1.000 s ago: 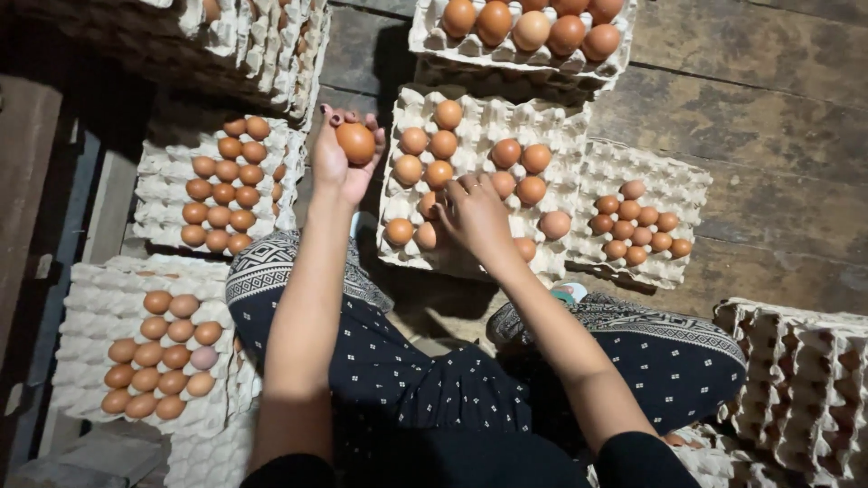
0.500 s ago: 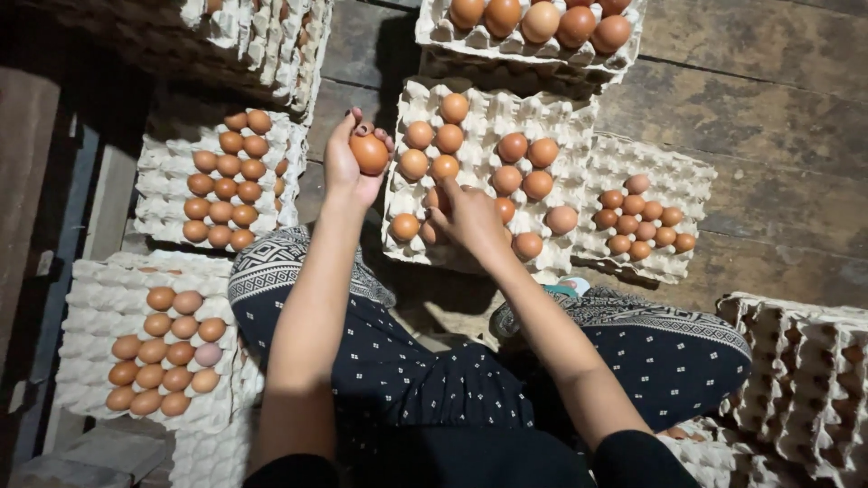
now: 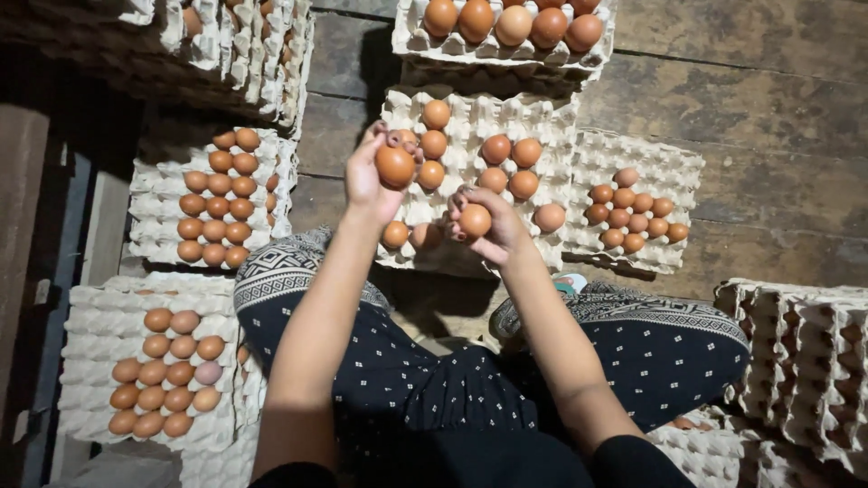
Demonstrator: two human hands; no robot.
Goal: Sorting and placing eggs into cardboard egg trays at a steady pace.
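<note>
Our left hand (image 3: 369,181) has its fingers curled around a brown egg (image 3: 395,166), lifted clear above the near-left corner of the middle egg tray (image 3: 470,117); the egg's long axis runs roughly up and down in the view, though we cannot tell which end is the blunt one. Our right hand (image 3: 493,226) is clenched around a second brown egg (image 3: 475,220), held low over the tray's near edge, just beside two eggs already seated in the front row (image 3: 409,235). That egg looks nearly round from here, so we cannot judge its axis. The two held eggs sit close together, the left one farther from us and higher in the view, the right one nearer our knees. The tray's open cups lie directly beyond and to the right of both sets of fingers, and the right hand is the nearer to the bare front-row cups. Outward, a smaller tray of eggs (image 3: 633,212) lies to the right, two fuller trays (image 3: 217,208) (image 3: 163,370) to the left, another tray (image 3: 506,27) beyond, and stacked empty trays (image 3: 805,352) at the far right on the wooden floor (image 3: 768,99).
</note>
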